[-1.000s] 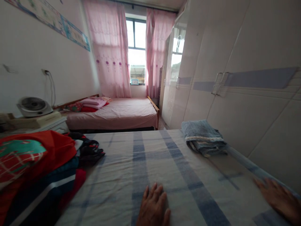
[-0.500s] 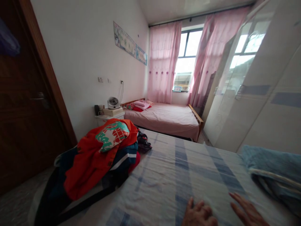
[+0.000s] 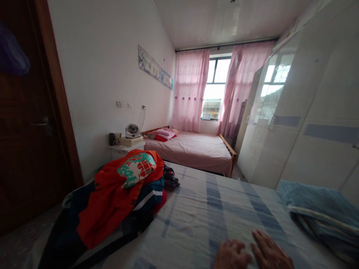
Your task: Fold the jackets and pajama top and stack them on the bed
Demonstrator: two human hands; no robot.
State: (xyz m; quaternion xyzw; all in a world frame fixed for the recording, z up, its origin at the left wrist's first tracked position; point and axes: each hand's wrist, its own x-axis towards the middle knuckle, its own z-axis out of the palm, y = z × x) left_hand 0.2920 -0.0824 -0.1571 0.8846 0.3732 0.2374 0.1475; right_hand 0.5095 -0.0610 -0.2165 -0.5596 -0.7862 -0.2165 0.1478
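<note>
At the bottom of the view my left hand (image 3: pixel 232 254) is over the near bed, its slightly bent fingers apart and a little blurred. Close beside it on the right, my right hand (image 3: pixel 270 251) has its fingers stretched out, with nothing in them. Both hands are at the white and blue checked bed sheet (image 3: pixel 193 213); whether they press on it I cannot tell. To the left lies a heap of clothes, topped by an orange-red garment (image 3: pixel 108 201) with a green and white print. A folded blue blanket (image 3: pixel 316 201) rests on the right side of the bed.
Beyond the near bed stands another bed with a pink sheet (image 3: pixel 193 149). A small fan (image 3: pixel 132 130) sits on a white bedside cabinet (image 3: pixel 117 151). White wardrobes (image 3: pixel 297 157) line the right side; a brown door (image 3: pixel 25 149) is at the left.
My right hand has moved left, closer to my left hand. The camera has tilted up slightly, showing more ceiling. The clothes heap and the blanket keep their places on the bed.
</note>
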